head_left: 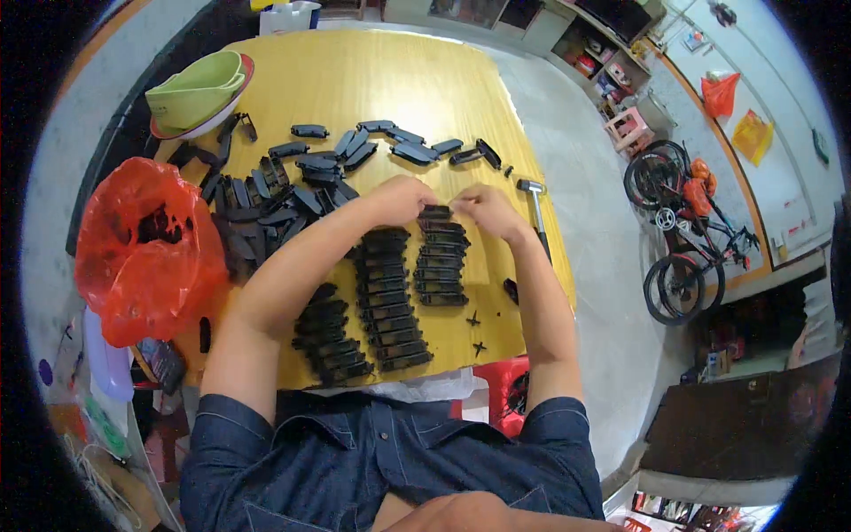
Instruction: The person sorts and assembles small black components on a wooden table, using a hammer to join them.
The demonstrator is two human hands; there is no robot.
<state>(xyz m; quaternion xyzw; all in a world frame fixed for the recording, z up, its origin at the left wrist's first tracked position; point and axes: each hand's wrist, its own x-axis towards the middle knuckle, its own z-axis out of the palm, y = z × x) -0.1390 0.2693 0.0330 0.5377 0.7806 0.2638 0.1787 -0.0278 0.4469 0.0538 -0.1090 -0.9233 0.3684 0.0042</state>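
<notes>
Near the middle of the yellow table, a black plastic part lies at the far end of the rightmost of three rows of similar parts. At its left end are the bent, closed fingers of my left hand. My right hand pinches at its right end; the fingertips are small and partly hidden. Towards me, the right row, the middle row and the left row hold black parts side by side. A loose pile of black parts spreads beyond my left forearm, with more black pieces further back.
A hammer lies at the table's right edge. Small black cross-shaped pieces sit near the front. At left are a red plastic bag and green basins. A red stool stands below the table, bicycles at the right wall.
</notes>
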